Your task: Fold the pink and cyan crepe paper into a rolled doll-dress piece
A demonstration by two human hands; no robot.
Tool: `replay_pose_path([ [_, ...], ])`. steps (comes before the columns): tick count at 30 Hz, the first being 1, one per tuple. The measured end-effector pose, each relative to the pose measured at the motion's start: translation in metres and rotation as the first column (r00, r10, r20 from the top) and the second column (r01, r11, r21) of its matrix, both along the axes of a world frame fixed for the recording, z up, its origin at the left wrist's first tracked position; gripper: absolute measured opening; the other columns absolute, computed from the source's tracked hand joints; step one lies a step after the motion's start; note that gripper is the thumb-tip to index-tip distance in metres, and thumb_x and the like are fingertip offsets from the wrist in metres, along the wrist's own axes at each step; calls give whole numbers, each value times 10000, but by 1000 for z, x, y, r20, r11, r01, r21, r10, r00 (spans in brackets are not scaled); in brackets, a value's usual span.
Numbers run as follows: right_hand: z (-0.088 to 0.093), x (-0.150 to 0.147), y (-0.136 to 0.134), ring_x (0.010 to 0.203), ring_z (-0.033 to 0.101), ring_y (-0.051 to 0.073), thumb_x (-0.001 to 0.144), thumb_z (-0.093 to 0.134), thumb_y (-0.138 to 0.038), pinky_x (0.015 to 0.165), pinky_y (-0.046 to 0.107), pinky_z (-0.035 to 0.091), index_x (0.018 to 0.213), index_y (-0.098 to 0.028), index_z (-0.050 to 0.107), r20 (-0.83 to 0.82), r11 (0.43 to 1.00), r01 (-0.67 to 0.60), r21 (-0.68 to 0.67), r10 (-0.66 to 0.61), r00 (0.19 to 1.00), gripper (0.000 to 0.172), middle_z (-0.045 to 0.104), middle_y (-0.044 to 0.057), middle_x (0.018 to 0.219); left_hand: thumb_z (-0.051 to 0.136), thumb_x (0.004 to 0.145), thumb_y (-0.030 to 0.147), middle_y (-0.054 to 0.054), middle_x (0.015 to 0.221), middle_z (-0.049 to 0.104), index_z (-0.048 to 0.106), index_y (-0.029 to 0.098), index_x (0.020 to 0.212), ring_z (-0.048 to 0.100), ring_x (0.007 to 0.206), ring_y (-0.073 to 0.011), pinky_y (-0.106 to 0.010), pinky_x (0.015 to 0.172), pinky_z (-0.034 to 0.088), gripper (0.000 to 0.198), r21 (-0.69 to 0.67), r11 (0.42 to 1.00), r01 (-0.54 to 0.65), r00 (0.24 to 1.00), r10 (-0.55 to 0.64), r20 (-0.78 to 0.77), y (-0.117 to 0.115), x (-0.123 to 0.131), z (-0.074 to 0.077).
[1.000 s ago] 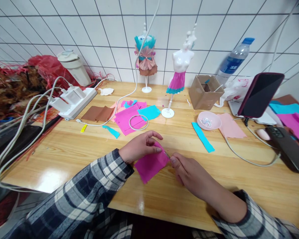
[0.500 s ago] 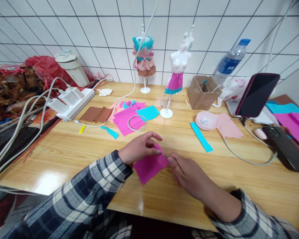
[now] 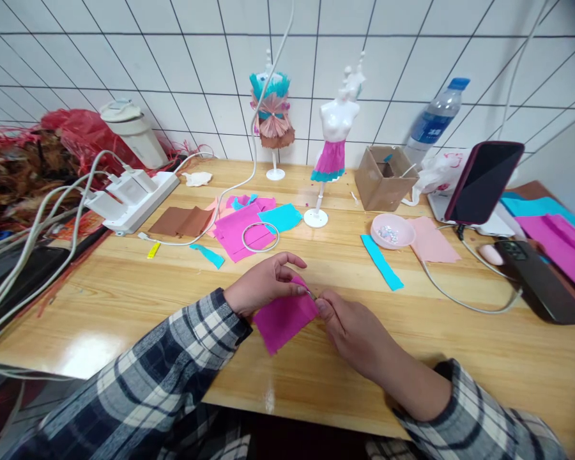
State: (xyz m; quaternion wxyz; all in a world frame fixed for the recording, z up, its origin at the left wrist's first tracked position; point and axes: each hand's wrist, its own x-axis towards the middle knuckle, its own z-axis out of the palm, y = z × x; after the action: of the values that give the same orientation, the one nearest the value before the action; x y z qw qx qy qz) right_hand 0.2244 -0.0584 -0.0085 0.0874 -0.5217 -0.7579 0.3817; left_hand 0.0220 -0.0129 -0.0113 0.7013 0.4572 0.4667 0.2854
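Note:
My left hand [image 3: 267, 281] pinches the top edge of a magenta crepe paper piece [image 3: 283, 322], which hangs down over the tabletop. My right hand [image 3: 352, 329] is closed around a thin metal tool [image 3: 311, 294]; its tip meets the paper's upper right edge beside my left thumb. The fingers cover most of the tool, so its kind does not show. Just beyond my left hand, a metal ring [image 3: 260, 237] lies on magenta paper sheets [image 3: 237, 233]. Further back stands a small white dress form [image 3: 338, 121] in a magenta skirt with a blue hem.
A second dress form [image 3: 271, 118] wears blue, pink and brown ruffles. To the right are a pink bowl [image 3: 393, 231] of small beads, a blue strip [image 3: 382, 263], a cardboard box [image 3: 383, 185] and phones [image 3: 483, 182]. A power strip [image 3: 144, 204] with cables lies left.
The whole view has shifted slightly. Both hands keep nearly the same pose at the magenta paper, and the metal tool is still at its edge.

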Motion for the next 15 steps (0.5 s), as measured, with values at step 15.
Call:
replay_pose_path([
  [15, -5, 4, 0, 682, 553, 200, 1006, 202, -502, 624, 297, 295, 887, -232, 453, -60, 1000, -6, 6, 6, 998, 388, 582, 11, 737, 863, 614, 170, -10, 734, 731, 544, 163, 1017, 682, 646, -119, -208, 644, 491, 514, -106, 993, -45, 990, 59, 131, -1, 0, 0],
])
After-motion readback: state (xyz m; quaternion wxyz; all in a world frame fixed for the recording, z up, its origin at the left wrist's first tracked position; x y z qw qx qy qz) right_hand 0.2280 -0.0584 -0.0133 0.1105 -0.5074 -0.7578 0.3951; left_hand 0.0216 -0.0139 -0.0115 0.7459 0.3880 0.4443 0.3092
